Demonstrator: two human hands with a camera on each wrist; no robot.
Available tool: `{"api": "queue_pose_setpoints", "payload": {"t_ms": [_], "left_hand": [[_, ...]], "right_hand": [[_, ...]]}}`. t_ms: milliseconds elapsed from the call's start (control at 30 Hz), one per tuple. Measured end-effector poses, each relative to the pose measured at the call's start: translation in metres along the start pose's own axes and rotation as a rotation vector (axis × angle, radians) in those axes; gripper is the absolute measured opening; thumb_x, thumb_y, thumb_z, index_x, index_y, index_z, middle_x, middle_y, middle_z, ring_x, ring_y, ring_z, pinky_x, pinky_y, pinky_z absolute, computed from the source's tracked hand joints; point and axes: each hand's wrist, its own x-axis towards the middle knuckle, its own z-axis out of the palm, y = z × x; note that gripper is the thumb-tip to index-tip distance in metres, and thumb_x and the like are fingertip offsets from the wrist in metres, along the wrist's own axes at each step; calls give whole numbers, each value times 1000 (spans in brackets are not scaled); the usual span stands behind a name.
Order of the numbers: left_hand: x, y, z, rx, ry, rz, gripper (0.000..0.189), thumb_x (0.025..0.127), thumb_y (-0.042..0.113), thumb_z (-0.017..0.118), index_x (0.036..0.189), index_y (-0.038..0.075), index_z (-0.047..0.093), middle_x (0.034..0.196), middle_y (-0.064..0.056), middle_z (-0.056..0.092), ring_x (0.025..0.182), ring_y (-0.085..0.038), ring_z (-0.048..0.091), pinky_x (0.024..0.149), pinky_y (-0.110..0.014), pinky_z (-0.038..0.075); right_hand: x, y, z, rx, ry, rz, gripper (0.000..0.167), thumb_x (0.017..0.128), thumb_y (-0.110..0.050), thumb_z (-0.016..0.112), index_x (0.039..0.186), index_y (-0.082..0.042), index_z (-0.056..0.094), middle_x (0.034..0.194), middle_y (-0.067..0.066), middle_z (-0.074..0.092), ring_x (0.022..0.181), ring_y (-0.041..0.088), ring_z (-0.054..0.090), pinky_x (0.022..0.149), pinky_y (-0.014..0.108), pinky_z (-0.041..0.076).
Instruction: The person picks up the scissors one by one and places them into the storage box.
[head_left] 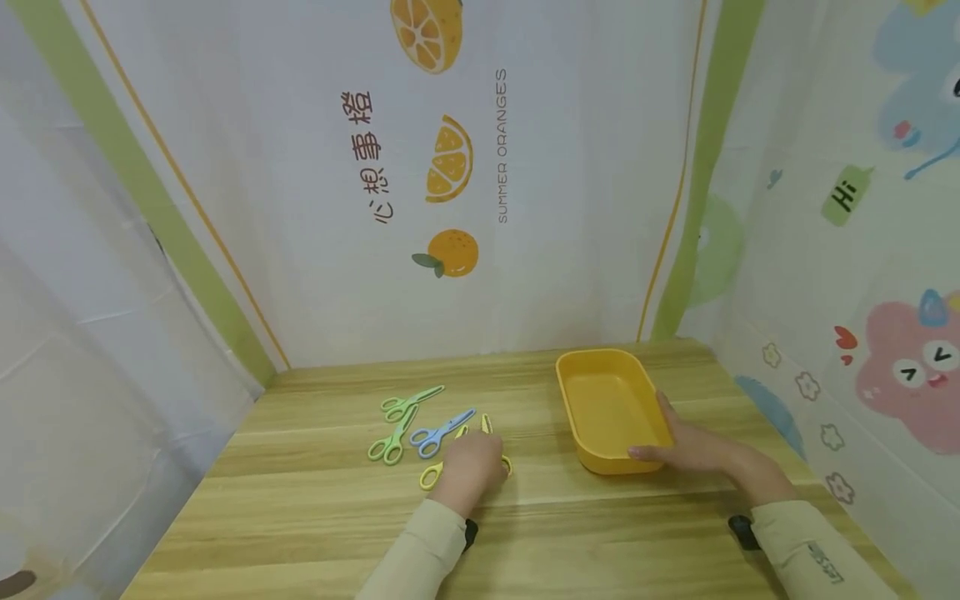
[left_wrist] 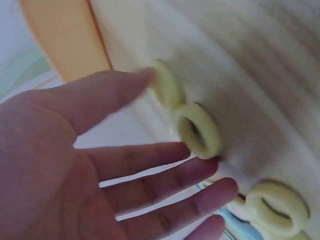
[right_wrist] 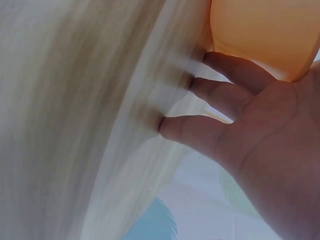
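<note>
My left hand (head_left: 472, 468) is over yellow scissors, hiding much of them. In the left wrist view, its fingers are extended; the thumb and index fingertip touch the looped handles of the yellow scissors (left_wrist: 212, 137). Another yellow scissor handle (left_wrist: 301, 212) lies beyond the fingertips. Blue scissors (head_left: 442, 433) and two green scissors (head_left: 412, 402) lie to the left of and behind this hand. My right hand (head_left: 693, 446) rests against the near right corner of a yellow tray (head_left: 566, 400), thumb at the near wall. Its straight fingertips touch the table beside the tray in the right wrist view.
The wooden tabletop (head_left: 315, 508) runs back to a white curtain (head_left: 315, 292) printed with oranges. A patterned cloth (head_left: 810, 275) hangs along the right side, and pale fabric (head_left: 75, 333) hangs on the left. The tray's inside shows only its bare floor.
</note>
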Motion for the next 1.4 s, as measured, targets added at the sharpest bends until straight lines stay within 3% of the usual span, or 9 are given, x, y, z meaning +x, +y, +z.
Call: {"api": "queue_pose_setpoints", "payload": {"t_ms": [133, 233, 500, 867, 1167, 1400], "left_hand": [[-1, -4, -5, 17, -43, 3, 31, 88, 38, 82, 74, 15, 66, 85, -5, 70, 78, -20, 68, 72, -46, 60], [0, -7, -3, 25, -38, 9, 39, 84, 46, 86, 72, 15, 64, 89, -5, 72, 83, -22, 71, 75, -46, 60], [3, -12, 6, 27, -7, 7, 39, 82, 44, 88, 71, 15, 63, 92, -8, 75, 85, -24, 72, 73, -45, 60], [3, -19, 10, -38, -8, -17, 50, 78, 47, 90, 60, 18, 53, 75, -1, 62, 70, -18, 57, 67, -43, 55], [3, -19, 10, -75, 0, -55, 55, 77, 49, 91, 61, 19, 48, 71, -1, 58, 69, -21, 54, 62, -43, 51], [4, -20, 11, -107, 56, -55, 58, 78, 52, 89, 57, 20, 45, 64, 2, 50, 60, -17, 48, 53, -35, 40]], "right_hand": [[1, 1, -1, -3, 5, -3, 133, 96, -63, 69, 160, 11, -20, 161, 51, 16, 149, 65, 33, 118, 73, 35], [2, 1, -2, 2, 5, -4, 133, 96, -62, 69, 161, 11, -20, 161, 52, 16, 148, 65, 34, 117, 73, 36], [2, 2, -1, -13, -7, 21, 133, 96, -65, 68, 161, 9, -21, 161, 51, 19, 147, 65, 36, 116, 73, 37], [0, -2, -1, 0, -4, 19, 133, 95, -64, 69, 161, 10, -21, 162, 51, 14, 148, 67, 32, 117, 74, 34], [0, -1, -2, -15, -1, 10, 133, 95, -64, 69, 161, 10, -20, 160, 51, 22, 145, 65, 40, 115, 73, 38], [2, 4, -1, -3, -14, 6, 132, 96, -63, 67, 161, 10, -22, 161, 51, 18, 147, 65, 36, 115, 73, 38]]}}
